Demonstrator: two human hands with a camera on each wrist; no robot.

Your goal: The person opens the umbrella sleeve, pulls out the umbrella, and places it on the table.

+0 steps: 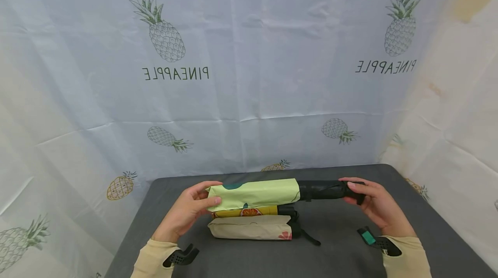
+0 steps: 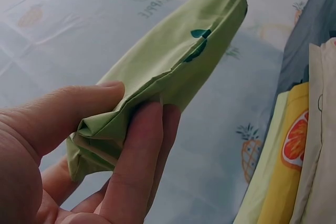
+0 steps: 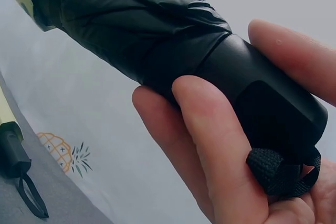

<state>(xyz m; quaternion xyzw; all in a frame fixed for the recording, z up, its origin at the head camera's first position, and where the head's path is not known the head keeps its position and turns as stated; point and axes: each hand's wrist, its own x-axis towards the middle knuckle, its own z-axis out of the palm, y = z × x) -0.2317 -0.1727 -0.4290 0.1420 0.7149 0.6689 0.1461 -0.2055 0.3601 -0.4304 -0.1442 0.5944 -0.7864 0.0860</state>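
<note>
Closest, the front of the grey table (image 1: pixel 233 260). Just past that, a cream umbrella (image 1: pixel 249 228) lying flat, then a yellow umbrella (image 1: pixel 233 214) close behind. In the left wrist view, a pale green umbrella (image 2: pixel 265 156) on the yellow one's other side.

Next, held up off the table, a black umbrella (image 1: pixel 320 189), partly inside a green sleeve (image 1: pixel 256 193). No telling how much black is hidden in there. Left hand (image 1: pixel 188 211) pinching the sleeve's left end, thumb on one side, fingers on the other. Right hand (image 1: pixel 378 206) gripping the black handle (image 3: pixel 262 93), with the strap (image 3: pixel 283 174) down by the palm.

For a good slide, probably best to line both up straight and level. Pinch just the sleeve at its end; don't squeeze the middle. Hold the handle snugly, without twisting. Go slowly where black meets green, a likely spot for folds to catch. Mind the strap.

Farthest back, a pale pineapple curtain (image 1: pixel 233 96).
</note>
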